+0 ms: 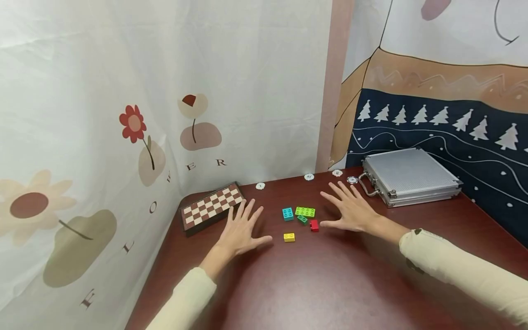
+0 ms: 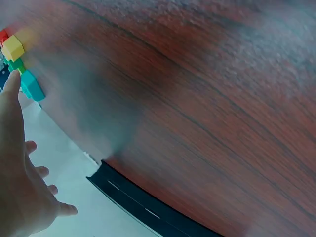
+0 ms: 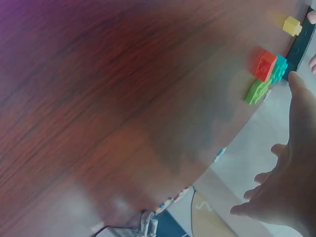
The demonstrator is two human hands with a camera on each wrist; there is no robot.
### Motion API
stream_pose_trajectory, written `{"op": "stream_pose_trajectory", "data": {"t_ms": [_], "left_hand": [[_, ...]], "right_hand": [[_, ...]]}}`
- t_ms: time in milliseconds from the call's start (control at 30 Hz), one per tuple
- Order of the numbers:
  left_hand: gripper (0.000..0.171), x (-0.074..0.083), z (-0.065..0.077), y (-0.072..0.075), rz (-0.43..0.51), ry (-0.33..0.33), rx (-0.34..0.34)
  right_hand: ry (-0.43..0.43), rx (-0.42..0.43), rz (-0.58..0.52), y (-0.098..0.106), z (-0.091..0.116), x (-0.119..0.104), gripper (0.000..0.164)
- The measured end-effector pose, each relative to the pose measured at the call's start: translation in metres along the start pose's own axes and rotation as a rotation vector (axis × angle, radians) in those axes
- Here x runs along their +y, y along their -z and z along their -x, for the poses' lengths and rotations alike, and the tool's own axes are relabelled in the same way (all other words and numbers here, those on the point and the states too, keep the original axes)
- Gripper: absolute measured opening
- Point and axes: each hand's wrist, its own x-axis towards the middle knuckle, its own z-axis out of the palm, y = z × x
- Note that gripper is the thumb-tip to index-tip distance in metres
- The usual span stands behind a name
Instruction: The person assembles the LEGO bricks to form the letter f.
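Observation:
In the head view, both hands are spread above a dark red-brown table, fingers straight and holding nothing. My left hand (image 1: 240, 230) is between the checkered board and a small group of toy building bricks. My right hand (image 1: 350, 210) is on the other side of that group, its thumb close to the red brick (image 1: 314, 225). Between the hands lie a blue brick (image 1: 288, 214), a lime green brick (image 1: 305, 211) and a dark green brick (image 1: 303, 219). A yellow brick (image 1: 289, 237) lies nearer to me, apart from the others.
A brown-and-white checkered board (image 1: 212, 207) in a dark frame lies at the left back. On the right stands a silver case (image 1: 412, 176) with its handle facing the bricks. Several round chips, one a white chip (image 1: 309, 177), line the back edge before a printed curtain (image 1: 255, 91).

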Motion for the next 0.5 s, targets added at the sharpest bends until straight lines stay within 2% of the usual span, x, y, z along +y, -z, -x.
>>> {"op": "stream_pose_trajectory", "data": {"t_ms": [133,300,500], "left_hand": [[0.095,0.007,-0.001,-0.001,0.036,-0.034,-0.016],[0.086,0.018,-0.006,-0.002,0.064,-0.118,-0.008],[0.078,0.035,-0.010,-0.004,0.115,-0.178,-0.021]], "right_hand": [[0.039,-0.003,-0.039,-0.003,0.000,-0.008,0.089],[0.102,-0.015,-0.096,-0.009,0.001,-0.018,0.079],[0.170,0.004,-0.115,-0.018,0.000,-0.028,0.059]]}}
